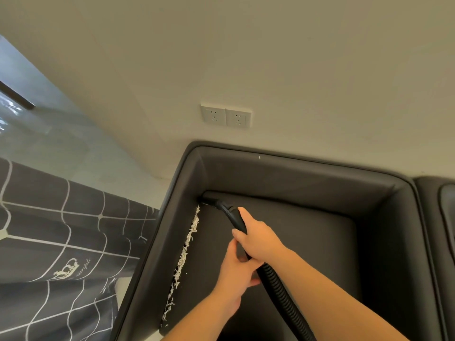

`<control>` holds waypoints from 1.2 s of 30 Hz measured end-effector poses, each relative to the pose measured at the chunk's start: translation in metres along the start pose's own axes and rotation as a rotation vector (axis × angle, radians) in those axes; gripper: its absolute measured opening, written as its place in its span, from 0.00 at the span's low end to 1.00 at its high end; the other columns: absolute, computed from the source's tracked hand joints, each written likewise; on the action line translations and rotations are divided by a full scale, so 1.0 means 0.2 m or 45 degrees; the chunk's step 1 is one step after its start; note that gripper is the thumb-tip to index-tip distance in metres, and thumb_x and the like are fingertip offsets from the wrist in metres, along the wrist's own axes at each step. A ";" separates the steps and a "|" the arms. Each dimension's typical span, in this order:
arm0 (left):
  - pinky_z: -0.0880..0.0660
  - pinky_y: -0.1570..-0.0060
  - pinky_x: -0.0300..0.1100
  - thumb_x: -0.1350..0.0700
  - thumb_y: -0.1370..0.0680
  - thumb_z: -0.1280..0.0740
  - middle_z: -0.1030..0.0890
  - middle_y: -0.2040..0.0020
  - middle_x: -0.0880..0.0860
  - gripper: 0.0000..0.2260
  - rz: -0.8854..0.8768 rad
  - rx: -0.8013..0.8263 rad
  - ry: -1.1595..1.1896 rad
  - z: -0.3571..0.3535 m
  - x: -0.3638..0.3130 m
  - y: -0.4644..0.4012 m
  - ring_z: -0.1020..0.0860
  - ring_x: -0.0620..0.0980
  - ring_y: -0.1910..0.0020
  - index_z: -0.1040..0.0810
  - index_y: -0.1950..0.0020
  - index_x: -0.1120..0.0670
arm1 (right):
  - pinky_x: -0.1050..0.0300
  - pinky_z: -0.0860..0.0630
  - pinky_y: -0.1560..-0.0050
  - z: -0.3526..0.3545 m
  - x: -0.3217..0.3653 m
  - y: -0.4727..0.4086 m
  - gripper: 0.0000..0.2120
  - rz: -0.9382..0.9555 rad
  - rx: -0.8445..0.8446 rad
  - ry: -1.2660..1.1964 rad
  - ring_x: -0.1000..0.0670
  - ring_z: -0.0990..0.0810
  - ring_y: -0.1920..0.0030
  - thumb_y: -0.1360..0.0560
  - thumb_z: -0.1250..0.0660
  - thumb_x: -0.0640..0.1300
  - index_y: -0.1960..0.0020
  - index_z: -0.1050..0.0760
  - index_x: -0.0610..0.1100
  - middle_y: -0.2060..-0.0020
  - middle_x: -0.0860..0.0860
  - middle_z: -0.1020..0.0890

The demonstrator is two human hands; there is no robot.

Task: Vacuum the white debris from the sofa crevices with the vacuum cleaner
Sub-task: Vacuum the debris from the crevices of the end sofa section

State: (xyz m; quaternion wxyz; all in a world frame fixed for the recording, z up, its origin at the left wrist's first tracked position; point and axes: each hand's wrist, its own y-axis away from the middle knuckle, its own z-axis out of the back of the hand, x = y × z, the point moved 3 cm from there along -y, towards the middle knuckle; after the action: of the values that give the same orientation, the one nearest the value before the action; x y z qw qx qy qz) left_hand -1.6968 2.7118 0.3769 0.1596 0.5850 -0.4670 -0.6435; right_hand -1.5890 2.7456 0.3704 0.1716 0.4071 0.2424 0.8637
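Head view: right hand [258,238] gripping black vacuum wand [235,217] near bend; left hand [237,269] curling round it just below, where ribbed hose [283,296] is joining. Nozzle [209,200] sitting in far-left corner of sofa [307,178] seat. White debris [186,249] lying left of both hands, long axis running from nozzle back toward person along left crevice; left hand nearer. Count: one strip, one wand, one hose, two hands.
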 end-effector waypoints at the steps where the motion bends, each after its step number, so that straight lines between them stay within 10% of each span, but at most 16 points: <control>1: 0.18 0.41 0.57 0.62 0.21 0.28 0.17 0.38 0.53 0.34 -0.006 0.008 -0.006 0.00 -0.01 0.00 0.15 0.53 0.43 0.39 0.20 0.44 | 0.54 0.25 0.56 0.01 0.00 -0.01 0.28 -0.001 -0.007 -0.004 0.47 0.20 0.55 0.17 0.40 0.51 0.20 0.47 0.53 0.48 0.47 0.20; 22: 0.18 0.44 0.53 0.56 0.26 0.22 0.13 0.45 0.51 0.30 -0.013 0.097 -0.162 0.02 0.09 0.23 0.13 0.51 0.49 0.33 0.30 0.42 | 0.50 0.22 0.55 -0.07 -0.04 0.25 0.25 0.052 -0.069 -0.058 0.47 0.19 0.55 0.20 0.38 0.53 0.25 0.39 0.52 0.51 0.49 0.19; 29: 0.19 0.44 0.52 0.64 0.19 0.35 0.14 0.47 0.54 0.15 0.077 -0.077 -0.193 0.12 0.14 0.29 0.14 0.55 0.48 0.28 0.33 0.54 | 0.45 0.22 0.46 -0.20 0.03 0.28 0.26 0.072 0.062 0.104 0.40 0.20 0.48 0.18 0.39 0.51 0.23 0.43 0.49 0.45 0.43 0.19; 36: 0.17 0.47 0.53 0.54 0.15 0.38 0.14 0.47 0.56 0.07 0.034 -0.417 0.166 0.20 0.24 0.34 0.15 0.55 0.47 0.21 0.42 0.52 | 0.52 0.25 0.61 -0.33 -0.05 0.52 0.26 0.222 0.103 0.176 0.47 0.20 0.59 0.19 0.40 0.52 0.24 0.45 0.55 0.55 0.50 0.20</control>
State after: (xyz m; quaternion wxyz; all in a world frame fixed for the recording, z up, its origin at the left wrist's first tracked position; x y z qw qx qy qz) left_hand -1.7683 2.6573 0.3977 0.2914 0.5854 -0.3522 -0.6696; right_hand -1.6445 2.6373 0.3866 0.0623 0.3728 0.2521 0.8908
